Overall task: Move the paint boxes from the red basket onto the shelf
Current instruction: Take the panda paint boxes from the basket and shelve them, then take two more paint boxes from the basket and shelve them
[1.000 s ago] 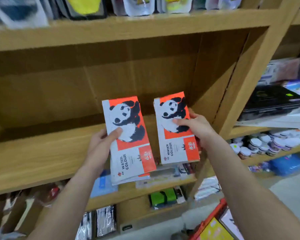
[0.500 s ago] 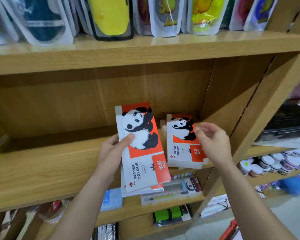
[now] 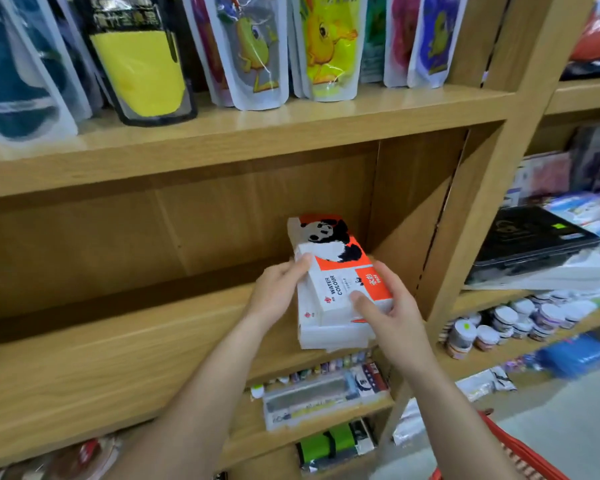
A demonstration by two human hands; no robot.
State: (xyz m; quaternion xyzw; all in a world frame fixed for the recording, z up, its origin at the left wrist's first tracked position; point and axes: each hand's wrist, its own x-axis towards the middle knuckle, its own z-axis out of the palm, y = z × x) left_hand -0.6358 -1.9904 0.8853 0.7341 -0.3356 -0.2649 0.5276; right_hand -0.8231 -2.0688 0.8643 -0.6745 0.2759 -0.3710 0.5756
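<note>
Several paint boxes (image 3: 336, 285) sit stacked on the shelf (image 3: 125, 348), approx. at its front edge by the right upright. Left hand (image 3: 278, 296) fingers press the stack's left side; right hand (image 3: 392, 313) wraps its near-right corner. Red basket (image 3: 520, 452) below the right wrist: contents hidden, so remaining qty unknown.

Stack of panda water colour boxes (image 3: 336, 292) lies on wooden shelf (image 3: 118, 358), near right upright. L hand (image 3: 278, 292) grips stack's left edge, R hand (image 3: 392, 310) its right. Red basket (image 3: 520, 452) bottom right.
</note>
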